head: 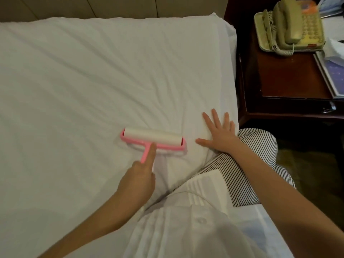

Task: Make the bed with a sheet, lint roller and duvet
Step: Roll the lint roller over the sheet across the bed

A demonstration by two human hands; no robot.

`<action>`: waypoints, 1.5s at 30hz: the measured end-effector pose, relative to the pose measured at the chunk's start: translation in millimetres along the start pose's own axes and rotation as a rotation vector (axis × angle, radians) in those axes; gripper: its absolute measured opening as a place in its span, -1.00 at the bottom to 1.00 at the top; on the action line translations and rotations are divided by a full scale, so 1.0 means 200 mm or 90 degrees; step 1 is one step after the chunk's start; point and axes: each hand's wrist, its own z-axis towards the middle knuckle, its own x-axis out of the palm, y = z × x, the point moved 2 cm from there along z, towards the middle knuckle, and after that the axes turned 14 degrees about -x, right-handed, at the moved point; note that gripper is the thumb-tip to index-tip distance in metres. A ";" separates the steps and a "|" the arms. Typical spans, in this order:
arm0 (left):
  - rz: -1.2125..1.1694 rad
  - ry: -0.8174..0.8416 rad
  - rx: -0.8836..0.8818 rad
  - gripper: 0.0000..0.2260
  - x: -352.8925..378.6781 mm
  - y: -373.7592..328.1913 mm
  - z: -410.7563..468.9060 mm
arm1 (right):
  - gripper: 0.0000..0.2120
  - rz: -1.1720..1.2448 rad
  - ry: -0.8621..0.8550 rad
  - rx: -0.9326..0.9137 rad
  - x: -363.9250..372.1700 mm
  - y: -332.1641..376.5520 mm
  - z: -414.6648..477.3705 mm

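A white sheet covers the bed, with soft wrinkles near the right side. A pink lint roller with a white roll lies on the sheet near the middle. My left hand grips its pink handle, index finger stretched along the handle toward the roll. My right hand rests flat on the sheet to the right of the roller, fingers spread, close to the bed's right edge. No duvet is in view.
A dark wooden nightstand stands right of the bed, carrying a beige telephone and papers. My knee in striped trousers rests at the bed's right edge. A padded headboard runs behind the bed.
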 end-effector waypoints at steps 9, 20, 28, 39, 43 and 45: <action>-0.140 -0.064 0.025 -0.38 -0.18 -0.36 0.59 | 0.06 0.007 -0.019 -0.021 0.01 0.01 -0.04; -0.025 -0.009 -0.002 -0.33 0.03 -0.11 0.07 | 0.06 0.000 -0.004 -0.024 0.00 0.02 -0.03; -0.151 -0.071 0.042 -0.39 -0.23 -0.47 0.63 | -0.09 -0.017 -0.034 -0.042 0.02 0.01 -0.07; -0.031 0.044 -0.106 -0.27 0.15 -0.18 -0.08 | -0.04 0.010 -0.028 -0.077 0.04 -0.03 -0.03; -0.054 -0.072 -0.099 -0.28 0.03 -0.31 0.09 | -0.11 0.014 -0.002 -0.104 0.04 -0.09 -0.06; -0.057 -0.089 -0.106 -0.31 -0.05 -0.45 0.27 | -0.14 0.013 0.022 -0.107 0.02 -0.14 -0.09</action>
